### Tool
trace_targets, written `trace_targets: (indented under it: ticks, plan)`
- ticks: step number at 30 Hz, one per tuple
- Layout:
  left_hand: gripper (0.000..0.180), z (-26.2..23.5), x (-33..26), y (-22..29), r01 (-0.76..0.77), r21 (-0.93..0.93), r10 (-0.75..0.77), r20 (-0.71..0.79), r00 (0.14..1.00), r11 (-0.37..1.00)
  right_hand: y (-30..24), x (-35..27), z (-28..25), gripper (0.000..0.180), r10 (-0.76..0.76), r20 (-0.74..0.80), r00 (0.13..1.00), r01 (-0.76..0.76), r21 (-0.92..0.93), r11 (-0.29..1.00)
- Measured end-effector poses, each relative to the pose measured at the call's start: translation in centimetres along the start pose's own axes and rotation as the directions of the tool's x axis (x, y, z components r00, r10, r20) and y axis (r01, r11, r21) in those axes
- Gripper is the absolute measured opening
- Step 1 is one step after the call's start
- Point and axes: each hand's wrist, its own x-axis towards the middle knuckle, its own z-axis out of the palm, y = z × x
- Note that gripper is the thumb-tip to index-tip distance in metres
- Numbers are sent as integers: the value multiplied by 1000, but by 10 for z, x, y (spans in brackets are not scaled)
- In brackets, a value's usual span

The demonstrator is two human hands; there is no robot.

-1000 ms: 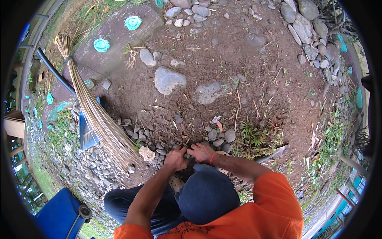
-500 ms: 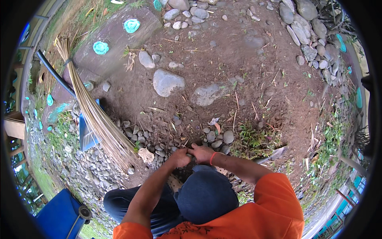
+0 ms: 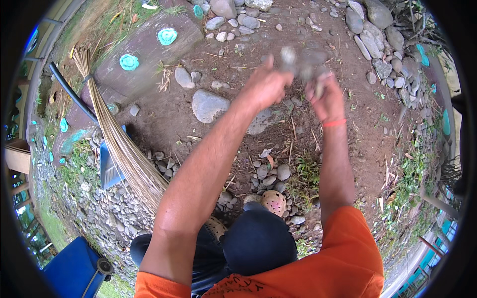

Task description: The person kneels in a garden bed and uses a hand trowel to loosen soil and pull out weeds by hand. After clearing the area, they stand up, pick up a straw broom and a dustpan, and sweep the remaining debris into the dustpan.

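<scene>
Basically, both bare arms reach forward over brown, bare soil (image 3: 367,124), elbows well apart. Left hand (image 3: 266,85): thumb up, fingers partly curled, just beside a smeared cluster of blurred grey stones (image 3: 309,64); can't tell whether it grips any. Right hand (image 3: 328,97), with a thin orange-red wristband (image 3: 334,122), has its fingers bent up at the cluster's other side; something pale seems to sit at the fingertips, but blur makes it hard to say if it's a stone, so grip can't be told. Hands stand apart, cluster between and slightly beyond them. Under and left of the left forearm: large, flat-topped grey stone (image 3: 210,105), plus a half-buried grey-brown stone (image 3: 263,121) near the left wrist. Closer in, small rounded grey stones (image 3: 268,174) lie beside a low green weed clump (image 3: 307,170) and a tan perforated clog (image 3: 274,202), by the dark blue cap (image 3: 259,243) on the person's head. Off left, a long straw-coloured stick broom (image 3: 117,130) lies across a blue dustpan (image 3: 109,171). Upper left, two turquoise rosette-shaped ornaments (image 3: 167,36) sit on a dark, weathered slab (image 3: 112,74). Heaped grey stones (image 3: 370,39), upper right.
</scene>
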Motion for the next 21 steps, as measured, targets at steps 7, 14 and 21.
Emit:
trace_targets:
  ticks: [7,14,21]
  plan:
    - [77,-86,-37,-40,-66,327,222,-467,856,943,-10,23,13,75,-219,-145,965,176,-261,949]
    - [87,-271,-154,-235,889,226,128,-973,190,399,142,-111,-62,44,275,-168,947,-320,-604,730]
    - [87,-319,-185,-249,855,301,338,-928,159,423,158,-138,-50,36,314,-21,949,-208,-791,576]
